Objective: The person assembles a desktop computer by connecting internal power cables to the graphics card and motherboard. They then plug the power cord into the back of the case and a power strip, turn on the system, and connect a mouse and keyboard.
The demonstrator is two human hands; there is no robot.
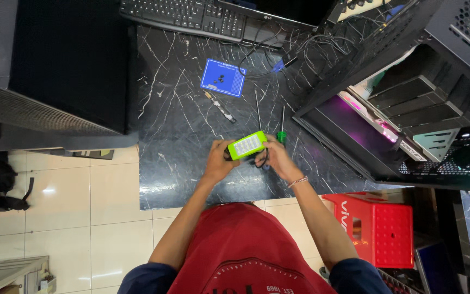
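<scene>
Both hands are holding a small lime-green lamp (247, 145) with a white panel above the near edge of the dark marbled table (180, 125). The left hand (220, 161) is gripping its left end, fingers curled around it; the right hand (276, 158) is clasping its right end. Just beyond, a green-handled screwdriver (282, 130) is lying, and farther off a blue mat (223, 77) is sitting.

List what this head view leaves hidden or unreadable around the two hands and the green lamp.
- Underside of the green lamp: faces away from the head view.
- Dark thing under the lamp: covered by the left hand and right hand.
- Small black parts on the blue mat: too small to tell.
- Keyboard: cut off by the top edge.
</scene>
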